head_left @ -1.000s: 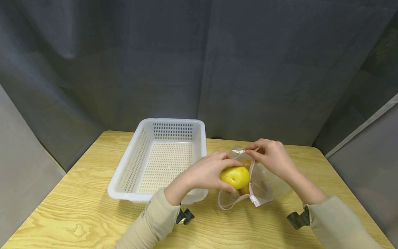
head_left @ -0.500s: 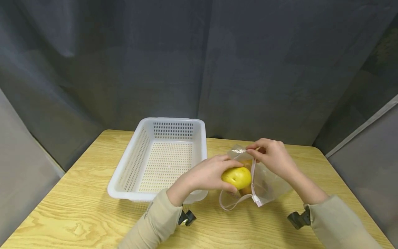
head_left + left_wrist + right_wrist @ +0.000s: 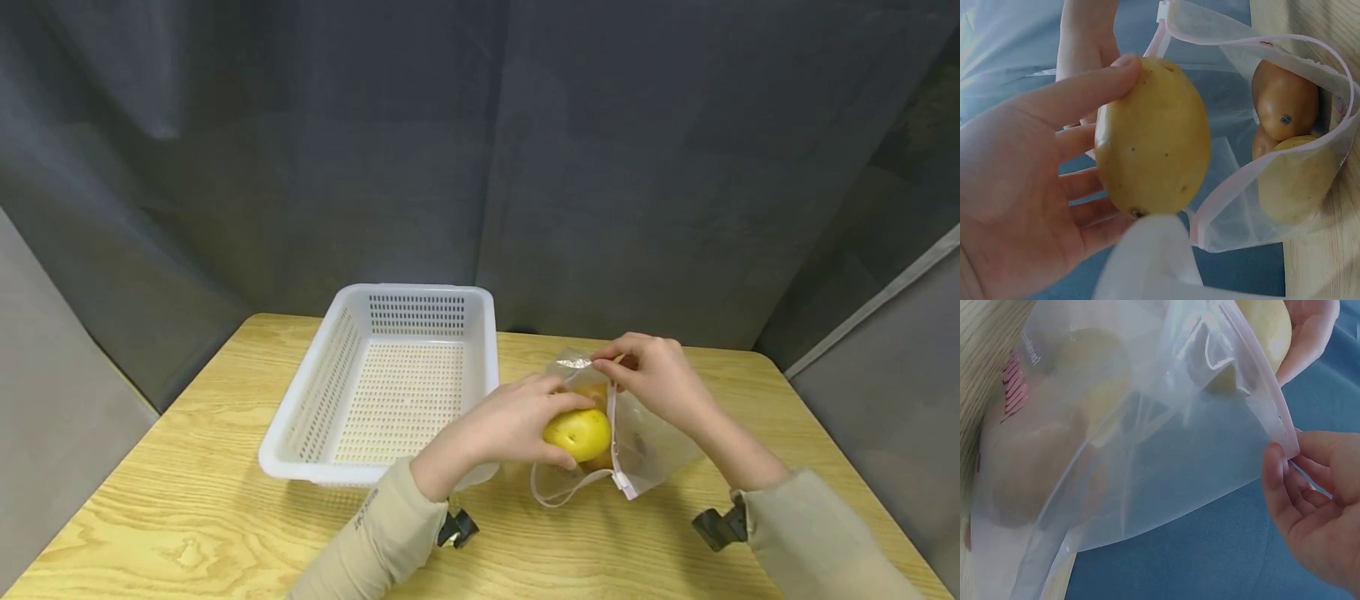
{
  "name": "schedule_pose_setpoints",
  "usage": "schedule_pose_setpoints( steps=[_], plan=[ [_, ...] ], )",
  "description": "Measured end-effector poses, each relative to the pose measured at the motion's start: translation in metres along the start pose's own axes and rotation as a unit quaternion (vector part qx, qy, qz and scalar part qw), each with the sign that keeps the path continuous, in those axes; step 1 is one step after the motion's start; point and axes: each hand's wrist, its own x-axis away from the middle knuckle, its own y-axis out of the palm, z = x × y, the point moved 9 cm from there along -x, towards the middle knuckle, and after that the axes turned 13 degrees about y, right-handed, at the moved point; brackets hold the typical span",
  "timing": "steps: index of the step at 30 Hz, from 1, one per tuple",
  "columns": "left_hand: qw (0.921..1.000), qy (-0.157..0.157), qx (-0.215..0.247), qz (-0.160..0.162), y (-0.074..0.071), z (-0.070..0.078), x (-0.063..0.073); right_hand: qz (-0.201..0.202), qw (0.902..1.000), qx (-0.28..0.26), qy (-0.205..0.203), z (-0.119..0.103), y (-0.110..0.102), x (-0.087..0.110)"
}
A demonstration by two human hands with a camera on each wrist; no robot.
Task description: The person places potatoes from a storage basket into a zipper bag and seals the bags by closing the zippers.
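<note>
My left hand [image 3: 504,423] grips a smooth yellow oval piece of produce [image 3: 1154,137], potato-like and marked with small dark specks. Thumb and fingers curl round its sides, at the mouth of a clear slider zip bag [image 3: 651,450]. With thumb and fingertips, my right hand [image 3: 660,379] pinches the bag's pale pink zip rim [image 3: 1275,419] at the far side, and the mouth gapes. Inside the bag lie a brown rounded piece of produce [image 3: 1285,103] with a dark spot and another yellowish one [image 3: 1297,178]; a further brown one is partly hidden behind them.
A white perforated plastic basket [image 3: 276,417] stands left of the bag, its near right corner partly behind my left hand and forearm. The wooden table [image 3: 172,500] carries everything. A dark curtain [image 3: 480,150] hangs behind the table's back edge.
My left hand has moved slightly right and down with the yellow oval produce, further over the bag mouth. My right hand keeps its pinch on the rim, almost still.
</note>
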Motion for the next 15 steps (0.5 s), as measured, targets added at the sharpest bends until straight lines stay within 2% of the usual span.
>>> schedule_pose_setpoints(
  steps=[7,15],
  plan=[
    [0.9997,0.013,-0.019,-0.01,0.008,0.006,-0.005,0.016,0.9998,0.009,-0.009,-0.008,0.001,-0.004],
    [0.9997,0.014,-0.005,-0.021,0.018,0.009,-0.009,0.027,0.9995,0.001,-0.017,-0.014,0.0,-0.004]
  ],
)
